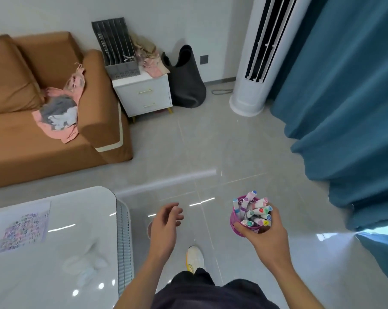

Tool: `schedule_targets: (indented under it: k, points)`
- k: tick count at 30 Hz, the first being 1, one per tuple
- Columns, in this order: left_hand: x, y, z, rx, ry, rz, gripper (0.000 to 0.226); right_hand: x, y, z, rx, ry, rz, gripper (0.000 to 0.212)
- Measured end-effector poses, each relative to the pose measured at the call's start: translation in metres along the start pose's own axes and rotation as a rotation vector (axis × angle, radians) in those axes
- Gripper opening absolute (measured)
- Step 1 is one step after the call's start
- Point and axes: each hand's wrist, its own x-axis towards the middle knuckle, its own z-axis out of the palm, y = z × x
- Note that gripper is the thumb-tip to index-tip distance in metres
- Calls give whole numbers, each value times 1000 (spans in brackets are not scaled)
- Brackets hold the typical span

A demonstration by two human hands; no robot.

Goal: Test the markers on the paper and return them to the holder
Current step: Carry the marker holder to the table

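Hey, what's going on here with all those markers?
A person stands beside a glossy white table. Their right hand holds a pink mesh holder packed with capped markers, out over the floor. The left hand is relaxed and holds nothing. A paper covered in coloured scribbles lies on the table.

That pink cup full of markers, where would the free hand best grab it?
Probably the mesh wall of the pink holder, just under the rim, coming from its far left side. The markers crowd the upright top, blocking a grip from above, and the right hand grips the near side.
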Motion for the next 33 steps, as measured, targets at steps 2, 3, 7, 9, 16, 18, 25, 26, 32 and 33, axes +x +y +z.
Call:
schedule_targets:
  k: [2,3,7,9,16,18,25,26,32,33]
  points:
    - [29,15,-1,-4,17,-7,17,30,-14,17,-13,-28,-13,82]
    - [42,21,-3,-6,31,-14,17,44,-22,25,-15,-41,-16,82]
    - [88,40,-14,-3,97,-26,16,104,-49,56,-29,-78,-20,83]
    - [112,47,-19,11,136,-33,17,138,-62,72,-36,-112,-22,84]
    - [211,76,-17,-12,292,-58,18,274,-111,133,-63,-268,-71,82]
    - [239,87,-12,-33,337,-61,17,314,-130,152,-85,-331,-93,83]
    - [311,121,-17,-146,538,-115,15,420,-193,229,-168,-570,-165,80]
    - [318,124,-22,-161,568,-127,15,429,-200,243,-180,-599,-177,79]
    - [358,130,-71,-221,738,-198,16,463,-241,345,-255,-774,-226,76]
    - [367,130,-83,-223,753,-207,15,465,-248,365,-265,-793,-230,75]
